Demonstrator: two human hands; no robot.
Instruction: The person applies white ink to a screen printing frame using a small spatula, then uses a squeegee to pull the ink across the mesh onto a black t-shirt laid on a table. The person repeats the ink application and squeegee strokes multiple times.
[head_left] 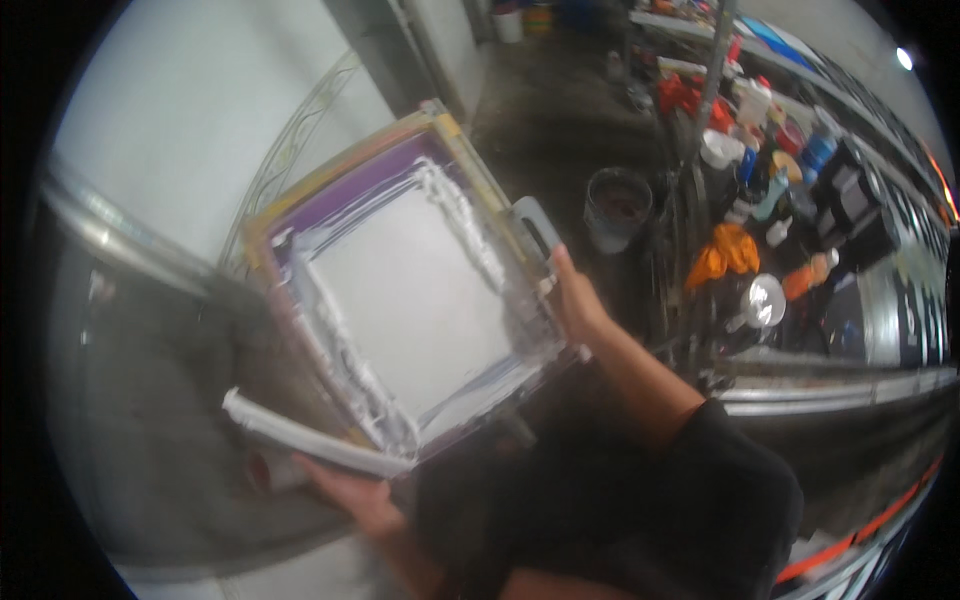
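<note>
White paste [455, 220] is lying in thick, uneven ridges inside a rectangular frame [467, 150], which, in the head view, is slanting in front of the body, a smooth pale panel [410, 300] spanning its middle and a purple margin [350, 185] showing near its top. Right hand [585, 300] is grasping the frame's right edge beside a grey loop handle [538, 225]; left hand [360, 495] is sitting under a long, white-smeared strip [310, 438] at the lower corner, blur leaving its finger closure unclear. Judged risk: steeper tilting could be causing paste to slump, slick coating causing the strip to slip.
</note>
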